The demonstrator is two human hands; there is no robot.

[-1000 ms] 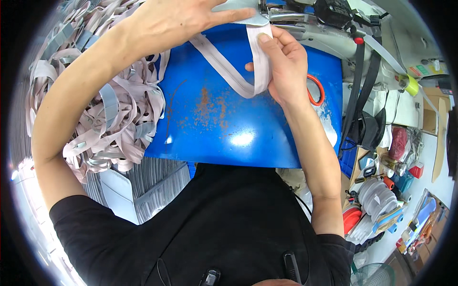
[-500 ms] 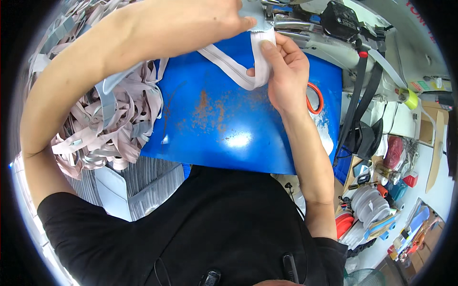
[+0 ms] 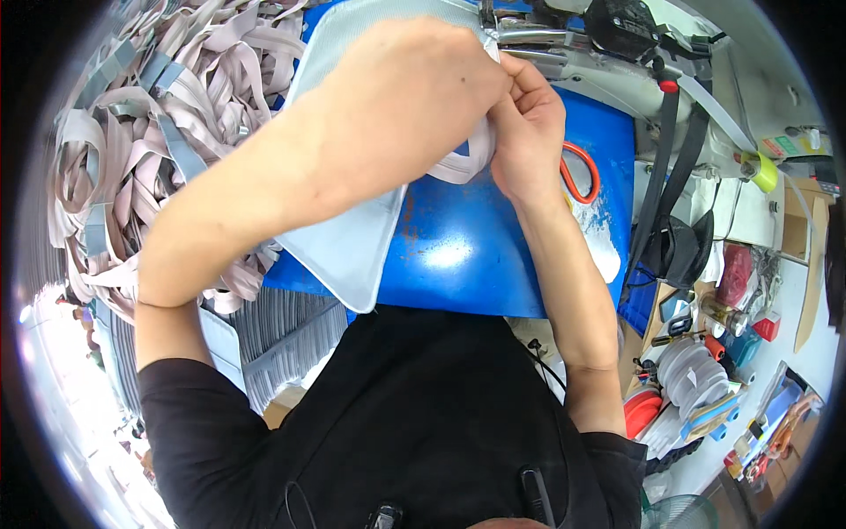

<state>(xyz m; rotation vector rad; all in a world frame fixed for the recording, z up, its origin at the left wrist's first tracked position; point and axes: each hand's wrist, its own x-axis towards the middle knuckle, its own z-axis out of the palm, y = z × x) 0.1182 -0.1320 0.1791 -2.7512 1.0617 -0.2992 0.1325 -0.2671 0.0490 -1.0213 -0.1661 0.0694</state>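
My right hand [image 3: 527, 123] has its thumb and fingers pinched on a pale pink zipper tape [image 3: 460, 167], which hangs in a loop below. Right beside it, my left hand [image 3: 432, 84] lies over a light grey fabric panel [image 3: 344, 251], its back toward me and its fingers hidden. The panel spreads under my left forearm, one corner hanging near the blue work surface's [image 3: 476, 273] front edge. Just beyond both hands are the metal parts of a sewing machine [image 3: 533, 37]. Where tape and panel meet is covered by my left hand.
Orange-handled scissors [image 3: 592, 181] lie right of my right wrist. A heap of pink and grey zipper strips [image 3: 132, 167] fills the left, above stacked grey panels [image 3: 286, 335]. Black straps [image 3: 674, 167] hang at the right, near a shelf with white spools [image 3: 692, 375].
My left hand and forearm have moved right and nearer, toward my right hand. The grey panel now spreads across the left of the blue surface. My right hand stays nearly in place.
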